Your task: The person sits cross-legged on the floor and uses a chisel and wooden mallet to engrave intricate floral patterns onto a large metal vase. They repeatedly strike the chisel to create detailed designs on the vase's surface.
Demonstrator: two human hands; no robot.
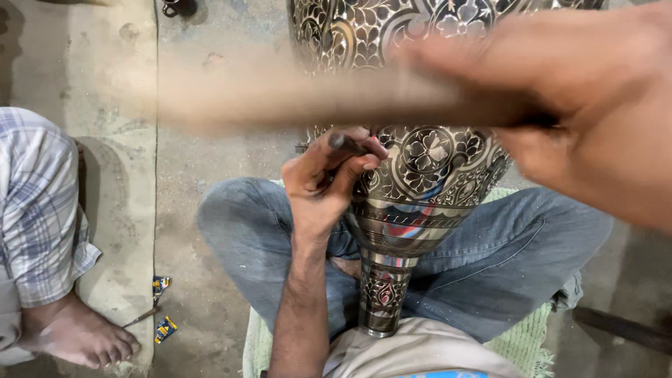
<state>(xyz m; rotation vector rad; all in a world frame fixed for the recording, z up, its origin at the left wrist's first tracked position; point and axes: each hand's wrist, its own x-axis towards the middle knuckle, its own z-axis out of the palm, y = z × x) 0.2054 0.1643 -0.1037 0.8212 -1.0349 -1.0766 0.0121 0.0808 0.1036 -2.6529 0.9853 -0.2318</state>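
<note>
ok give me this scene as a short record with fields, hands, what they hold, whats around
left hand: grips a thin metal punch, tip against the vase
right hand: holds a blurred wooden stick across the vase
vase: large engraved metal, floral pattern, lying over the lap in jeans
seat: green mat on a concrete floor
nearby: another person's bare foot and checked sleeve

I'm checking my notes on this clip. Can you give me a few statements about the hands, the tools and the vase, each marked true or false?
1. The left hand holds a thin chisel against the engraved metal vase. True.
2. The right hand is empty. False: it grips a blurred wooden stick.
3. The vase is plain and smooth. False: floral engraving covers it.
4. A bare foot shows at lower left. True.
</note>
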